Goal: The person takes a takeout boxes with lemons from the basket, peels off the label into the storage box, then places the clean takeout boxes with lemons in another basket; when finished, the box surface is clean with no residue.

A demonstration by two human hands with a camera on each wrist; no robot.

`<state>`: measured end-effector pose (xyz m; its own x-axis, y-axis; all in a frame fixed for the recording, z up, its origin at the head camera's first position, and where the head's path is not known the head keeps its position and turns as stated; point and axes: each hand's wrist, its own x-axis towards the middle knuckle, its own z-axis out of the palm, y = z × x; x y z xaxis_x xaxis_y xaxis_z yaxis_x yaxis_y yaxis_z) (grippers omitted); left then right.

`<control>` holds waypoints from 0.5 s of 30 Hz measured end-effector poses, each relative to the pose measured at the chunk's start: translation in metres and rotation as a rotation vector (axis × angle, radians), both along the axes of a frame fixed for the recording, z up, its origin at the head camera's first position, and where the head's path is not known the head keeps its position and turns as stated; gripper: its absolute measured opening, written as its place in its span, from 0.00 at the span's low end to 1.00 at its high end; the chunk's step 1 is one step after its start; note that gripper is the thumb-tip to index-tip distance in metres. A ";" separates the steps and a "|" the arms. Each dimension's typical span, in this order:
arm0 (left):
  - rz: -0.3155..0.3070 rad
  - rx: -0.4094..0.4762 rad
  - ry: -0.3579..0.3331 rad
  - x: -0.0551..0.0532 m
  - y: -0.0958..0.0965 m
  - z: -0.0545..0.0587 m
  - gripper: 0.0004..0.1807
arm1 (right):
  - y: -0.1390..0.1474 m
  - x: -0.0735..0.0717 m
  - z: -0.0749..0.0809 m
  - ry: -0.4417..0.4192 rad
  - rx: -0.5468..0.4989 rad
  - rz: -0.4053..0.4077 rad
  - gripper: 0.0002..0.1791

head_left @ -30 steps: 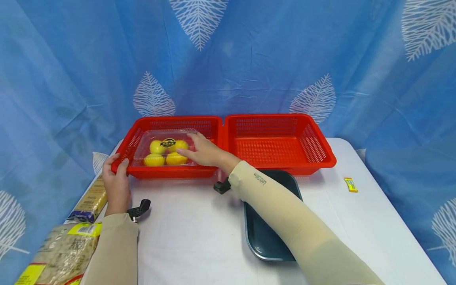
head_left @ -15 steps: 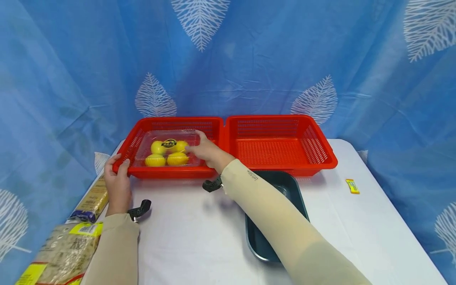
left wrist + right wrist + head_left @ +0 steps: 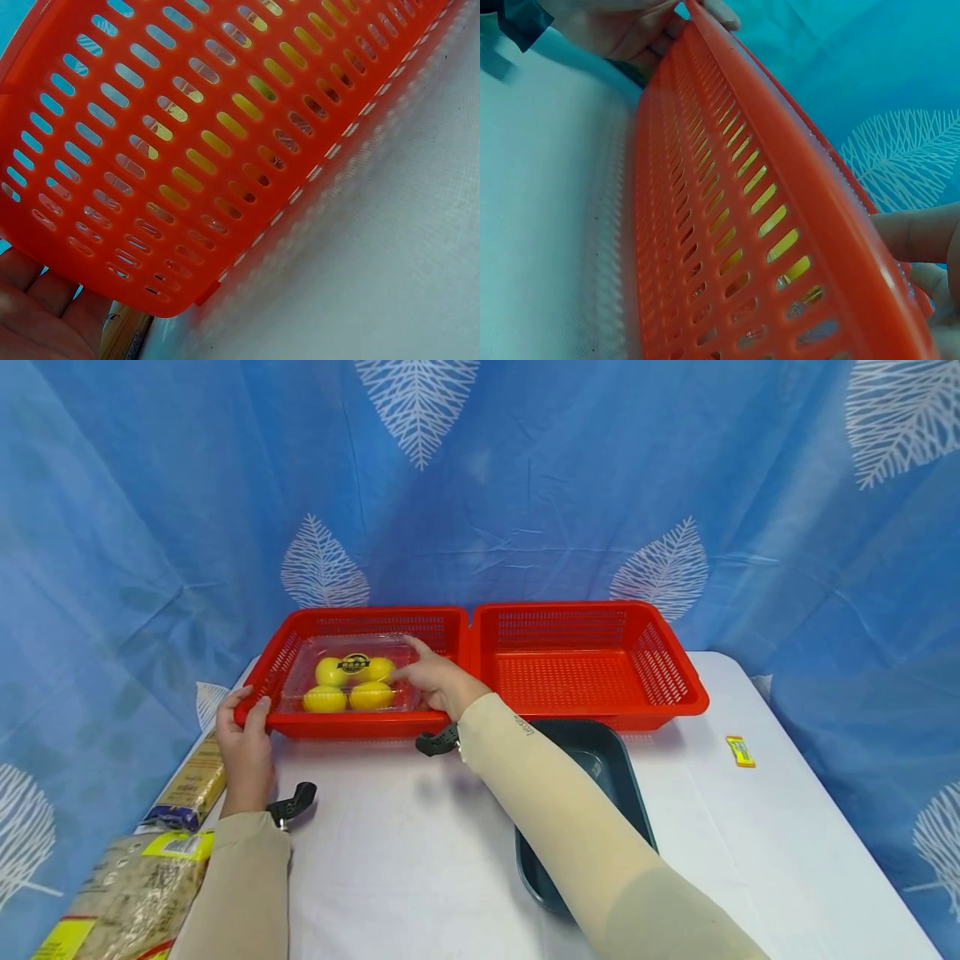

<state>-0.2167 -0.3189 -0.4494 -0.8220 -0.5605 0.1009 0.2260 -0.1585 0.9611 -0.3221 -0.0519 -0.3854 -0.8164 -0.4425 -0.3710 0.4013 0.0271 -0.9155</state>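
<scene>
My left hand (image 3: 246, 750) grips the near-left corner of the left red basket (image 3: 360, 724). Its palm and fingers show under the rim in the left wrist view. A clear plastic fruit box (image 3: 300, 670) with a black label lies in this basket, with several yellow fruits (image 3: 371, 696) inside. Over the right end of the box is my right hand (image 3: 438, 678), its thumb and forefinger extended and touching or very close to the lid. In the right wrist view, a straight finger (image 3: 919, 231) reaches past the basket rim; the other fingers are partly hidden.
To the right stands a second red basket (image 3: 570, 681) against the first. A dark tray (image 3: 551, 868) lies partly under my right forearm. Two packaged goods, a gold pack (image 3: 191, 781) and a larger bag (image 3: 131, 893), line the left side. A small yellow packet (image 3: 740, 752) lies far right.
My right hand has shifted from over the fruit box to its right end, its forearm swinging left. The left hand keeps its hold on the basket corner. The box stays in place.
</scene>
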 end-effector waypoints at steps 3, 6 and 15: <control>0.001 -0.011 0.000 -0.001 -0.001 -0.001 0.25 | -0.001 0.000 -0.001 -0.007 -0.013 0.008 0.45; -0.002 -0.008 0.013 -0.001 -0.001 -0.002 0.24 | -0.001 0.000 -0.001 -0.004 -0.006 0.008 0.44; -0.021 -0.007 0.018 0.002 0.001 0.001 0.25 | 0.000 0.003 0.001 -0.017 0.008 -0.002 0.44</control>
<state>-0.2146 -0.3182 -0.4487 -0.8314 -0.5425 0.1200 0.2402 -0.1562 0.9581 -0.3191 -0.0521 -0.3839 -0.8109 -0.4381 -0.3880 0.4164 0.0338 -0.9085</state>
